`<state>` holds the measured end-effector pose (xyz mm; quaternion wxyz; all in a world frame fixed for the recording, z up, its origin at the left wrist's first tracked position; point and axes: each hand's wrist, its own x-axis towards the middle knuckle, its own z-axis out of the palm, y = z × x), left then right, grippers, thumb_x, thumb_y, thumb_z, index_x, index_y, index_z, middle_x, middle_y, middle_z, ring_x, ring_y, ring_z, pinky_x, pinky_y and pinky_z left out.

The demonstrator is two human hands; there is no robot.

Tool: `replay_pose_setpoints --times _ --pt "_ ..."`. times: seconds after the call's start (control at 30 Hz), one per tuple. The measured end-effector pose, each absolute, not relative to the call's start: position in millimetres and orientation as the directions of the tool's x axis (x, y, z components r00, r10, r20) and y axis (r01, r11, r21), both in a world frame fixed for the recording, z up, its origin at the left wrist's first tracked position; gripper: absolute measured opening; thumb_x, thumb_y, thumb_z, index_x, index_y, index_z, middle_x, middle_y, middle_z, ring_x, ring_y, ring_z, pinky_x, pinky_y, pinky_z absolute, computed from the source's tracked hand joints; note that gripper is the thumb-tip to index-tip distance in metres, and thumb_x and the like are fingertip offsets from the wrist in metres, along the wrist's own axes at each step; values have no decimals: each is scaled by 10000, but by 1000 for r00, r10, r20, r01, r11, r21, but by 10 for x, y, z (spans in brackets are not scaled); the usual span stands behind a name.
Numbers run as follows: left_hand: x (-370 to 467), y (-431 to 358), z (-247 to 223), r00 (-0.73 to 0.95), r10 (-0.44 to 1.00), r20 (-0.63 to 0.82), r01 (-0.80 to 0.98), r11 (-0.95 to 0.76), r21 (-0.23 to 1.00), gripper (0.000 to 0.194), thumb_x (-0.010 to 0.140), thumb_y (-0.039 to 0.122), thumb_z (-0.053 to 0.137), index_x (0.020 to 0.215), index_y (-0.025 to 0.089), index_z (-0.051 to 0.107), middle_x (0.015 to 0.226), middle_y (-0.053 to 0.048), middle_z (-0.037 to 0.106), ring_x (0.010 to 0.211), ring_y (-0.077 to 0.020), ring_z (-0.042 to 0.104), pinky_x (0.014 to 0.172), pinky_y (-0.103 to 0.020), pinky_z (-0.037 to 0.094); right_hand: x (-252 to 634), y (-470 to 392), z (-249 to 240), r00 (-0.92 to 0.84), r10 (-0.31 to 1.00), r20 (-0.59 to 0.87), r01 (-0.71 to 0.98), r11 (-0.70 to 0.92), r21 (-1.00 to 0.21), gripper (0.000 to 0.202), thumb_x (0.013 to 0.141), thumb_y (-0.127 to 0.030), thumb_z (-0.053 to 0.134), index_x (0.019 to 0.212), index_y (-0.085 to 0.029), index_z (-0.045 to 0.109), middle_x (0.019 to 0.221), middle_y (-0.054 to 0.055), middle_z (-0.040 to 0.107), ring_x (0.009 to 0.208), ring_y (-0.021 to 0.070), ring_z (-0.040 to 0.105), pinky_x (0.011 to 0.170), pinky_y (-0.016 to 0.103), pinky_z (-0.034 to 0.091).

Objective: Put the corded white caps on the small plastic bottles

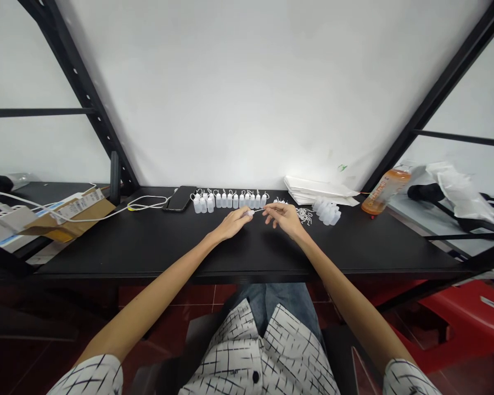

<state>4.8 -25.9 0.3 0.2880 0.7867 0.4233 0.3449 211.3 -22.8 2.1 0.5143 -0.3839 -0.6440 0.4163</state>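
Over the black table (148,247), my left hand (234,222) is closed round a small white bottle (251,213), mostly hidden by the fingers. My right hand (283,218) pinches a thin white cord (260,210) that runs to that bottle. Behind my hands stands a row of small white bottles (229,200) with looped cords on their caps. Right beside my right hand lies a pile of white cords (304,215). Several bottles without visible cords (326,212) lie further right. Small white pieces (280,201) show just behind my right hand.
A black phone (180,198) and a white cable (148,204) lie left of the row. White paper sheets (319,190) rest at the back right, near an orange bottle (385,192). An opened cardboard box (80,213) is at far left. Black shelf posts frame both sides.
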Motion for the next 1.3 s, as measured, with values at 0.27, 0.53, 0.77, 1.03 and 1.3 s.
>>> replay_pose_setpoints --times 0.27,0.53,0.77,1.03,1.3 --pt "96 -215 -10 480 864 150 -28 -156 987 306 858 467 566 861 171 488 652 34 436 481 -72 412 420 -196 323 2094 -257 24 -238 927 291 73 316 -946 423 677 -502 743 847 -117 699 738 80 691 520 140 629 378 204 429" --pt "82 -224 51 453 884 112 -265 13 964 303 832 441 608 870 144 564 675 1 471 513 -74 409 399 -167 252 2050 -271 -37 -403 895 192 108 255 -961 411 697 -490 731 840 -106 690 724 90 713 511 156 660 353 181 395" --pt "78 -216 58 471 881 46 -266 92 959 298 835 434 589 775 173 458 681 24 458 464 -56 390 392 -162 221 2007 -273 -78 -449 876 179 208 297 -932 415 757 -514 654 870 -117 693 684 70 695 404 111 579 327 183 309" --pt "41 -150 4 378 926 2 -118 46 992 313 858 502 513 829 206 417 593 63 376 396 -41 275 387 -146 135 2346 -61 -53 5 818 575 844 305 -442 232 862 -255 523 977 -198 717 881 70 712 791 222 653 655 293 442" --pt "50 -162 23 375 926 -35 12 33 999 250 867 405 350 813 184 454 567 52 326 407 -47 176 402 -157 99 2375 1 -122 -37 880 473 959 164 -231 296 897 -271 514 1132 -225 688 1009 84 679 857 230 630 608 278 371"
